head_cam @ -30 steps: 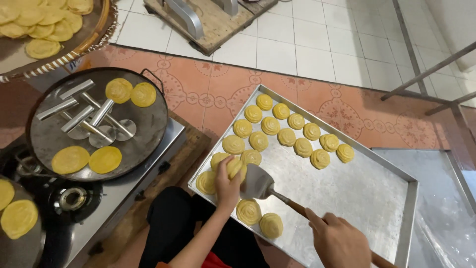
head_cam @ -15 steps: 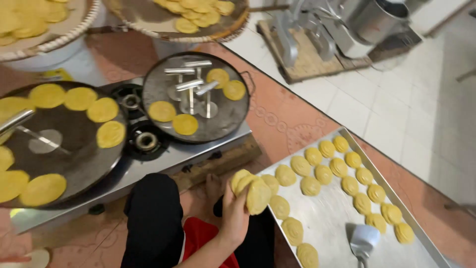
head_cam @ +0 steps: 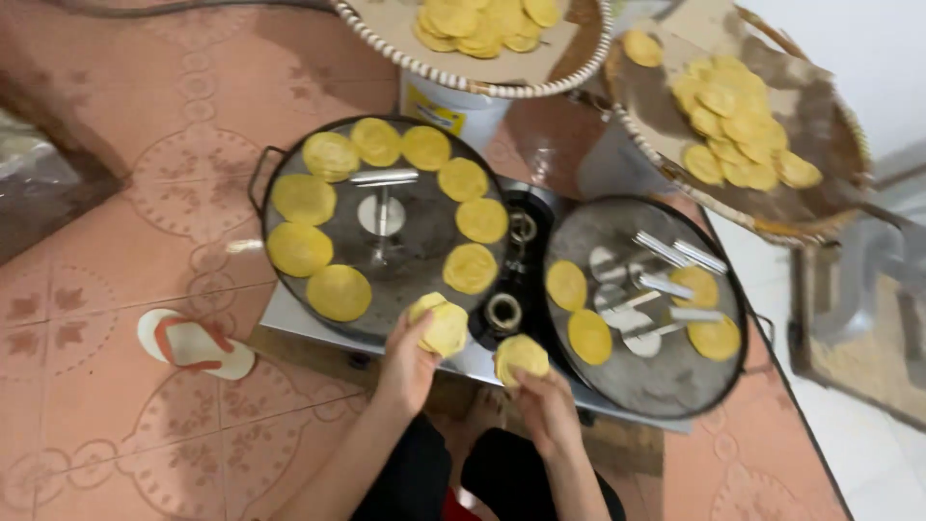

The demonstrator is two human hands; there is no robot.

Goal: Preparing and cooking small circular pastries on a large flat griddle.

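- The left hand (head_cam: 410, 362) grips a small stack of yellow dough discs (head_cam: 441, 325), fingers curled under it and thumb on top, at the near rim of the left griddle (head_cam: 386, 253).
- The right hand (head_cam: 542, 397) pinches a single yellow dough disc (head_cam: 521, 357) between thumb and fingertips, just in front of the stove (head_cam: 482, 359), between the two pans.
- The left griddle carries a ring of flattened yellow discs (head_cam: 304, 199) around its edge (nine, as far as the view shows), with a metal press (head_cam: 383, 198) lying at its middle.
- The right griddle (head_cam: 644, 381) holds four discs, such as one (head_cam: 589, 336) near its left side, among several metal presses (head_cam: 666, 270).
- Two burner knobs (head_cam: 503, 311) sit on the dark strip between the pans.
- Two woven trays (head_cam: 540, 82) beyond the stove carry piles of cooked yellow rounds (head_cam: 738, 130).
- A sandal (head_cam: 193, 344) lies on the patterned tile floor (head_cam: 106, 425) to the left, well apart from the hands.
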